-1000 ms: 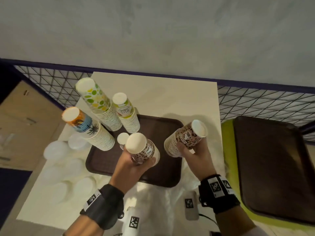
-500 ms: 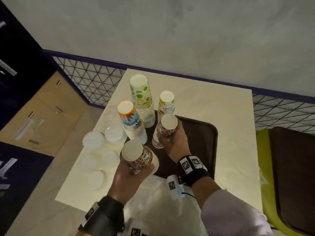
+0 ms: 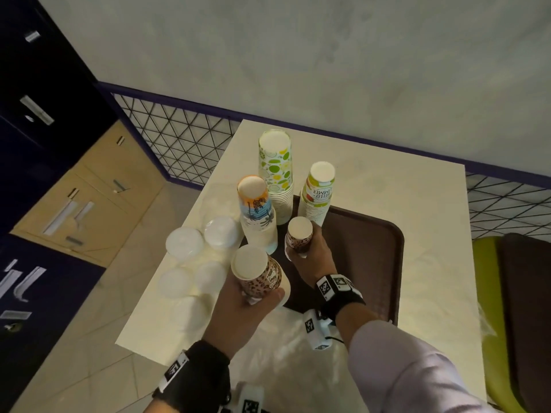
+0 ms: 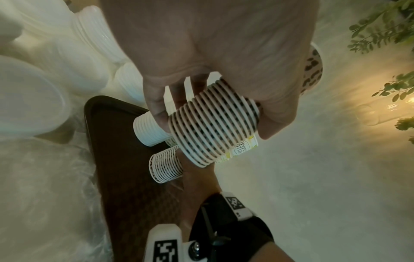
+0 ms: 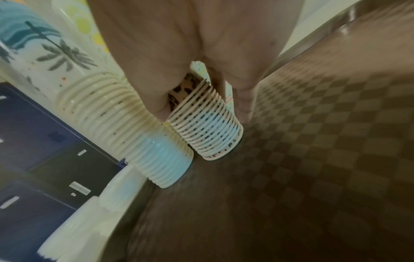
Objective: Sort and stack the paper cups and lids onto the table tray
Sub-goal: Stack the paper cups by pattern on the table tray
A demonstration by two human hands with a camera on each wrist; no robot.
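Observation:
My left hand (image 3: 247,296) grips an upside-down stack of brown spotted cups (image 3: 258,272) held above the near left corner of the dark brown tray (image 3: 372,263); its rims show in the left wrist view (image 4: 215,122). My right hand (image 3: 310,251) grips a second brown spotted stack (image 3: 299,238) that stands on the tray (image 5: 336,159), rims down (image 5: 208,131), beside the palm-print stack (image 3: 258,216). Behind stand a lime-print stack (image 3: 275,171) and a "Hello Summer" stack (image 3: 317,192). White lids (image 3: 185,242) lie in piles on the table's left side.
The cream table (image 3: 417,186) stands against a mesh railing (image 3: 179,138) and a grey wall. Clear plastic wrap (image 3: 286,353) lies on the near edge. A green seat with another dark tray (image 3: 527,308) is at the right. Dark cabinets (image 3: 35,114) stand at the left.
My right hand carried its spotted stack leftwards across the tray and stood it beside the palm-print stack. My left hand kept its stack. The head view swung left.

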